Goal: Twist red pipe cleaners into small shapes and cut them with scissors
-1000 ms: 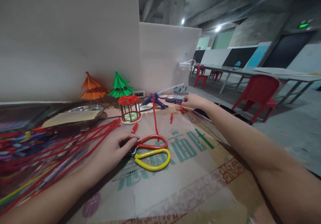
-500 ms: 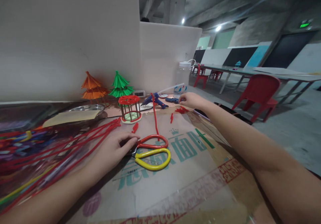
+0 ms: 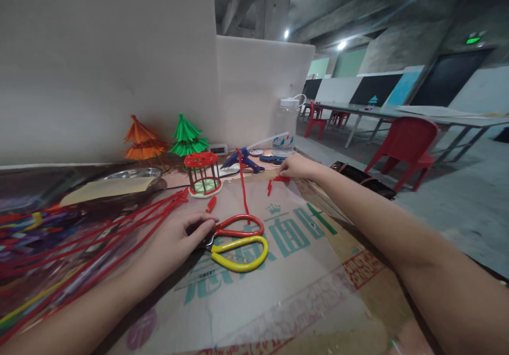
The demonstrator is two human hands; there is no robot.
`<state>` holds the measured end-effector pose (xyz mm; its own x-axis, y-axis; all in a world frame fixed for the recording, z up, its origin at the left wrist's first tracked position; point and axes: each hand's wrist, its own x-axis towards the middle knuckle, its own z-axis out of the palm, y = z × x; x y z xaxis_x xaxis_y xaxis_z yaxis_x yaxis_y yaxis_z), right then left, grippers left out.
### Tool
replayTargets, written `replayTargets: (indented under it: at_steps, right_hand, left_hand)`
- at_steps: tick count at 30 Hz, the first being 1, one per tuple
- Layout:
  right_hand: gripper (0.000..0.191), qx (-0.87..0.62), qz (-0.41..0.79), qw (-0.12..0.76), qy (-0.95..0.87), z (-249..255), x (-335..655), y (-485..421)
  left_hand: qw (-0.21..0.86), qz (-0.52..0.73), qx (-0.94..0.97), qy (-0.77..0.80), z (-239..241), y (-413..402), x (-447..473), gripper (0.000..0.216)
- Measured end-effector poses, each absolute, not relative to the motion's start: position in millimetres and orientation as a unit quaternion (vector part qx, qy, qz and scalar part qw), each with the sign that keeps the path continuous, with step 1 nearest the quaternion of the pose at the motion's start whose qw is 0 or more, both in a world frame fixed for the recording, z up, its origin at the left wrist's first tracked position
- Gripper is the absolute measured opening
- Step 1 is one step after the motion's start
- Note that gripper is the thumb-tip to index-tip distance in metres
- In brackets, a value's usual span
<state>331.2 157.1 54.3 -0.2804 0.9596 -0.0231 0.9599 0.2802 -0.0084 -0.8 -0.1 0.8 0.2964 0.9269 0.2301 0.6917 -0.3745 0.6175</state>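
Note:
My left hand (image 3: pixel 180 238) rests palm down on the table, fingers together over the blades of the red-and-yellow scissors (image 3: pixel 237 241). A long red pipe cleaner (image 3: pixel 242 185) rises from the red scissor loop. My right hand (image 3: pixel 295 166) reaches far across the table, its fingertips pinched on small red pipe-cleaner pieces (image 3: pixel 283 178) lying near the far edge. Another red piece (image 3: pixel 269 187) lies just short of it. A small red cage-like model (image 3: pixel 203 174) on a pale base stands between the two hands.
A bundle of red pipe cleaners (image 3: pixel 119 222) lies at left. Orange (image 3: pixel 142 139) and green (image 3: pixel 186 135) paper trees stand by the white partition, with a metal dish (image 3: pixel 137 174), a blue glue gun (image 3: pixel 242 159) and a clear bottle (image 3: pixel 287 124). Red chairs (image 3: pixel 405 145) stand at right.
My right hand has drawn back slightly toward me and down onto the small red pieces. My left hand has stayed on the scissors.

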Motion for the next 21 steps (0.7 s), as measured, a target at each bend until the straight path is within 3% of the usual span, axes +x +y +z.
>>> replayTargets:
  at_steps: [11,21]
  right_hand:
    - [0.027,0.664,0.057,-0.006,0.745,72.8,349.7,154.5]
    - [0.023,0.63,0.021,0.014,0.776,74.0,342.5,151.5]
  left_hand:
    - [0.211,0.289,0.775,0.521,0.0,0.1,-2.9,0.032]
    - [0.193,0.286,0.781,0.521,2.2,-0.7,-1.0,0.033]
